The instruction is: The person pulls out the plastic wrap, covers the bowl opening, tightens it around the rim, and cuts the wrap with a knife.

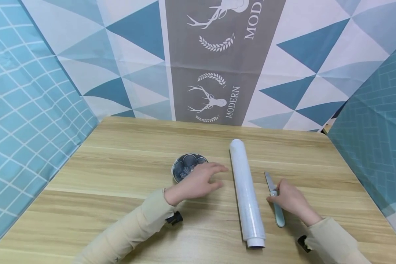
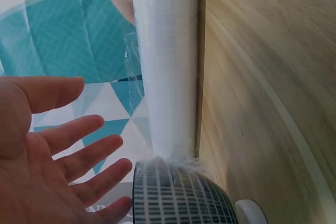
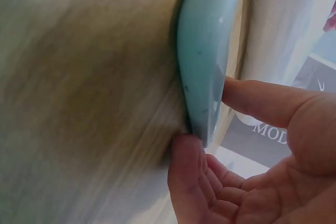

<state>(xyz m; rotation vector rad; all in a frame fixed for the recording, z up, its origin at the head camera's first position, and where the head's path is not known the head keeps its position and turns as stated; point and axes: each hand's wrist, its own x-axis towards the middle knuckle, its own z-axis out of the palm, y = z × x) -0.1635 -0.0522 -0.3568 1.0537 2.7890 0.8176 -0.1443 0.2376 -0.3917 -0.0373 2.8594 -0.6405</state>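
Observation:
A dark patterned bowl (image 1: 189, 160) stands on the table, with clear crinkled film over its rim in the left wrist view. My left hand (image 1: 198, 180) is held over the bowl's near side, fingers spread and holding nothing. To its right lies a long roll of cling film (image 1: 247, 192). Beyond the roll, a folding knife (image 1: 278, 215) with a pale blue handle lies unfolded, blade pointing away from me. My right hand (image 1: 292, 198) pinches it near the pivot, thumb on one side and index finger on the other; the handle (image 3: 205, 51) appears close in the right wrist view.
The wood-grain table (image 1: 118, 157) ends at a hanging patterned cloth (image 1: 145, 66) at the back. Blue checked cloth (image 1: 29, 110) hangs on the left, and teal cloth (image 1: 376, 110) on the right. The film roll lies between my two hands.

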